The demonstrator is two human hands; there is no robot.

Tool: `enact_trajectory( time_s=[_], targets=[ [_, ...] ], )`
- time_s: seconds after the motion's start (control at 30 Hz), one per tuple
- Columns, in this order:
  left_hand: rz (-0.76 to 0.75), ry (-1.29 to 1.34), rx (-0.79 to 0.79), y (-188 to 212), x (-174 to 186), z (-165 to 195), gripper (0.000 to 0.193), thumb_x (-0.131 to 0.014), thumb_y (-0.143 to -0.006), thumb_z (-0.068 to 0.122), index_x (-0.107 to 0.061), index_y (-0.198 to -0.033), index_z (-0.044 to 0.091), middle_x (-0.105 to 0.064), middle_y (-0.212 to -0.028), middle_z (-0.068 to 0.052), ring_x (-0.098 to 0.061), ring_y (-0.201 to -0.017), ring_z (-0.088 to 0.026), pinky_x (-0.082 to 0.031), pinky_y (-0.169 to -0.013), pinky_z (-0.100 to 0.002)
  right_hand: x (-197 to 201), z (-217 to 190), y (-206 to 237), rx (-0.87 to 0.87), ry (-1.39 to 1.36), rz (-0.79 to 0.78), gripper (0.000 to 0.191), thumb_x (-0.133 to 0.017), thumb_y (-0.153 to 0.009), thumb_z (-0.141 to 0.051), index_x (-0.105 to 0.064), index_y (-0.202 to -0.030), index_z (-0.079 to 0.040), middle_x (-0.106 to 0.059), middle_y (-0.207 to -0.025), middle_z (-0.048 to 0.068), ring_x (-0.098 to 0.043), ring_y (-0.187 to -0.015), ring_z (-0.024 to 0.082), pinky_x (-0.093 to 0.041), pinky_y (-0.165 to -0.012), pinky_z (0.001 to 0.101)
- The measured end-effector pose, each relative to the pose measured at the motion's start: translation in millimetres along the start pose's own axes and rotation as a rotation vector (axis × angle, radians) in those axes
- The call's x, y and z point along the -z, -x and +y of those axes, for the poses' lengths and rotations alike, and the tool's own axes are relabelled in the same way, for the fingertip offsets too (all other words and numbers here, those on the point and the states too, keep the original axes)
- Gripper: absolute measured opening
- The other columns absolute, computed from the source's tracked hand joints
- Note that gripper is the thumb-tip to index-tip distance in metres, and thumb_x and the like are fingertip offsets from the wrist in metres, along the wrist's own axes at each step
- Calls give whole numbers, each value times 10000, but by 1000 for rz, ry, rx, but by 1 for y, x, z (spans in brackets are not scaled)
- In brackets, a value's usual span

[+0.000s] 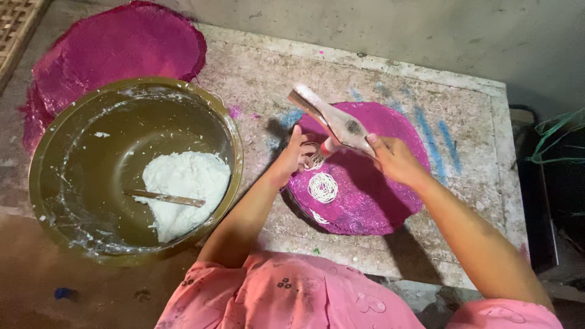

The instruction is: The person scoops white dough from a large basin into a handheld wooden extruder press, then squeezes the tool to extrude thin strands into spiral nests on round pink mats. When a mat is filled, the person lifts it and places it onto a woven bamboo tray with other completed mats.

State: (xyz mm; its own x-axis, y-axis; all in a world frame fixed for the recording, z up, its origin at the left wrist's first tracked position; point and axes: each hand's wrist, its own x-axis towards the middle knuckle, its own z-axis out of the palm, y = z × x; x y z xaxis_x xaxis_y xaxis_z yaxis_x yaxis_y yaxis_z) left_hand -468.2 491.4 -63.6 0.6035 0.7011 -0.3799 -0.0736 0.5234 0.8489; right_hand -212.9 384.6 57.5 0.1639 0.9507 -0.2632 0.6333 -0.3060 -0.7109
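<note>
A round magenta mat point(378, 201) lies on a worn stone table point(469, 183). On it sits a small coil of thin white dough strands point(322, 187), with a second patch of strands point(318, 216) nearer me. My right hand point(393, 159) grips the long pale handles of a dough press point(332, 119), held tilted above the mat. My left hand point(294, 159) holds the press's lower barrel end, where white strands point(314, 161) hang out just above the coil.
A large olive-green bowl point(73, 158) with white dough point(186, 183) and a flat stick point(164, 198) stands at the left. A stack of magenta mats point(116, 49) lies behind it. Green cords point(557, 134) hang at the right edge.
</note>
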Motion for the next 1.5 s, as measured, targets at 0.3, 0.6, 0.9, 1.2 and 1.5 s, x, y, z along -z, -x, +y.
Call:
enact_trajectory(
  time_s=[0.3, 0.6, 0.9, 1.2, 1.5],
  targets=[
    [-79, -209, 123, -48, 16, -29, 967, -208, -1008, 792, -439, -1546, 22, -649, -846, -127, -467, -503, -105, -343, -469, -251, -13, 35, -8, 33, -88, 150, 637, -393, -1052, -581, -668, -825, -53, -555, -569, 31, -535, -526, 132, -418, -510, 343],
    [177, -1441, -357, -11, -5, 12, 784, -428, -992, 384, -118, -1658, 109, -733, -890, -234, -690, -772, -409, -537, -742, -556, -21, 66, 18, 84, -423, 227, 645, -322, -1056, -595, -623, -867, -58, -537, -584, 12, -499, -474, 117, -389, -441, 293],
    [99, -1548, -495, 68, -39, 128, 723, -716, -851, 405, -431, -1455, 130, -705, -1172, -212, -685, -1031, -396, -547, -839, -515, 1, 11, 67, 302, -400, 156, 593, -427, -1001, -614, -649, -962, -66, -530, -625, -13, -495, -516, 83, -384, -451, 286],
    [-711, -995, -396, 232, -74, 210, 182, -646, -918, 146, -722, -1082, 133, -739, -876, -96, -678, -794, -202, -541, -680, -371, 40, -193, 117, 1307, 435, 47, 601, -737, -763, -638, -580, -814, -61, -510, -677, 100, -544, -610, 301, -399, -540, 417],
    [-437, -1455, -261, 345, 23, 185, 278, -653, -927, 314, -673, -1176, 191, -696, -831, -135, -687, -797, -342, -522, -664, -421, -58, -248, 109, 1007, 25, -986, 467, -519, -1057, -464, -523, -880, -32, -537, -750, 138, -585, -713, 353, -438, -612, 430]
  ],
)
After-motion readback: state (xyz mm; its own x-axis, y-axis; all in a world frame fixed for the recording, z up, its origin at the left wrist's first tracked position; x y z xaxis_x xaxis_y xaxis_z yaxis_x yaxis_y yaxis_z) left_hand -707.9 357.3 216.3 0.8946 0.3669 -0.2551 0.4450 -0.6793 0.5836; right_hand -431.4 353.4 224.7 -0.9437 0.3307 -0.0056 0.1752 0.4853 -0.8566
